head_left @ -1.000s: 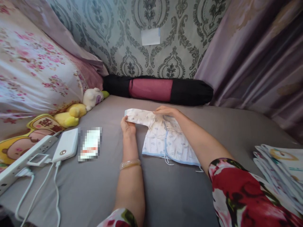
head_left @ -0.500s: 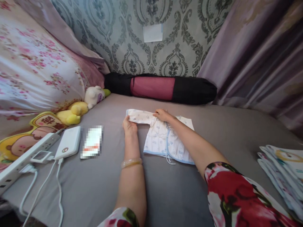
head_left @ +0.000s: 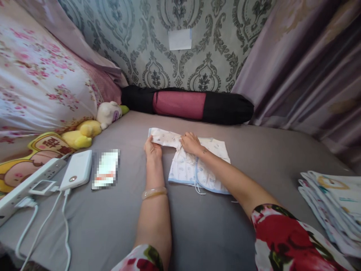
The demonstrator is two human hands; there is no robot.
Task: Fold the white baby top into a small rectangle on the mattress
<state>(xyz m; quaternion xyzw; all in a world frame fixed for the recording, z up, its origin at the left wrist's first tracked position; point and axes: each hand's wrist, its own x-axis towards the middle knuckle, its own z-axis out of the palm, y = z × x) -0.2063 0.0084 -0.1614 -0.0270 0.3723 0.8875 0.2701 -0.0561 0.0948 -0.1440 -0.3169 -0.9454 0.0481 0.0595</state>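
A small white baby shirt (head_left: 208, 165) with blue trim and ties lies flat on the grey bedsheet (head_left: 214, 233). Its left sleeve (head_left: 163, 137) is stretched out sideways. My left hand (head_left: 152, 148) pinches the end of that sleeve, thumb on top. My right hand (head_left: 191, 143) presses down near the shirt's shoulder, where the sleeve joins the body, with its fingers curled on the cloth. A pale bangle (head_left: 153, 192) is on my left wrist.
A stack of folded printed cloths (head_left: 332, 203) lies at the right edge. At left are a white power bank (head_left: 76, 171), a power strip (head_left: 26, 186) with cables, a blurred phone-like item (head_left: 105, 168), plush toys (head_left: 96, 124) and a floral pillow (head_left: 42, 82). A black and pink roll (head_left: 187, 105) lies against the wall.
My right hand has slid from the collar edge down toward me onto the shoulder seam. The right side of the shirt now lies uncovered. The left hand keeps its hold on the sleeve.
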